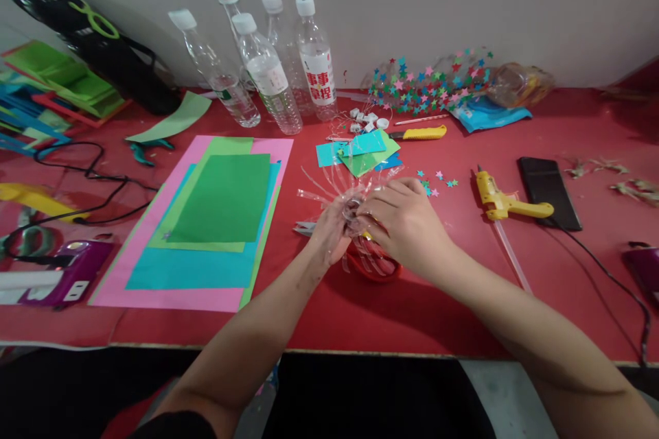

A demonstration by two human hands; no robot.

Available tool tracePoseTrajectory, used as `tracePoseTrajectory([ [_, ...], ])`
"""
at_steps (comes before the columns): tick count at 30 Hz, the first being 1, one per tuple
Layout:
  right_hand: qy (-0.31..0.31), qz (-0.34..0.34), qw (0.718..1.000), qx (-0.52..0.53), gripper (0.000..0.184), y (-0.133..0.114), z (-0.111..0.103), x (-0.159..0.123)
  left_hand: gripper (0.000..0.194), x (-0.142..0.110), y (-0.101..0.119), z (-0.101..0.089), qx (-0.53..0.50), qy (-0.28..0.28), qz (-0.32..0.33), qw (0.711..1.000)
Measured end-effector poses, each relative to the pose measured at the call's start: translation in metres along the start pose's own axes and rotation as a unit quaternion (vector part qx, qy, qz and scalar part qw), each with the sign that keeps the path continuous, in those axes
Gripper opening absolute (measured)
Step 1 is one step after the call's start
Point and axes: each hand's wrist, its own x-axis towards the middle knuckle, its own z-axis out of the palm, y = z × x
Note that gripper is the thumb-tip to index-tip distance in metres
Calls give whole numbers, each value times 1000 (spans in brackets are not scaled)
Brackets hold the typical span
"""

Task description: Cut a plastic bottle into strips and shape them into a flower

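Between my hands is the neck of a clear plastic bottle, its body cut into thin strips that fan out all round. My left hand grips the neck from the left, fingers closed. My right hand is closed over the strips on the right side, its fingertips partly hidden. Beneath them lie scissors with red handles; the blades stick out left of my left hand. Just beyond the strips are blue and green paper pieces and small star sequins.
Coloured paper sheets lie left. Several bottles stand by the wall, beside a star-covered bottle. A yellow utility knife lies behind. Right are a corded glue gun and a phone. A purple power strip sits far left.
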Motion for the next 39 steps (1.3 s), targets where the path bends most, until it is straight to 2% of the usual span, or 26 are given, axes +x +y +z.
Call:
tracePoseTrajectory([
  [3,4,1,1000,-15,27,0,0,1,15,0,-1,0,3,-16,0,1000],
  [8,9,16,999,-32,25,-1,1,2,22,5,-3,-2,-6,-53,2,999],
  [14,-14,40,997,62,21,-2,-10,1,27,5,1,-2,-2,-49,13,999],
  [18,17,57,992,110,16,1,-17,2,23,6,2,-3,-8,-37,21,999],
  [26,39,53,992,111,13,1,-22,0,19,12,4,-8,-25,-59,23,998],
  [29,51,37,992,111,12,-1,-32,-2,19,13,6,-8,-34,-86,19,996],
  [33,66,29,989,128,10,-2,-52,-5,19,15,6,-10,-46,-79,-3,996],
  [39,90,49,986,130,11,2,-73,-6,20,17,3,-15,-42,-150,7,988],
])
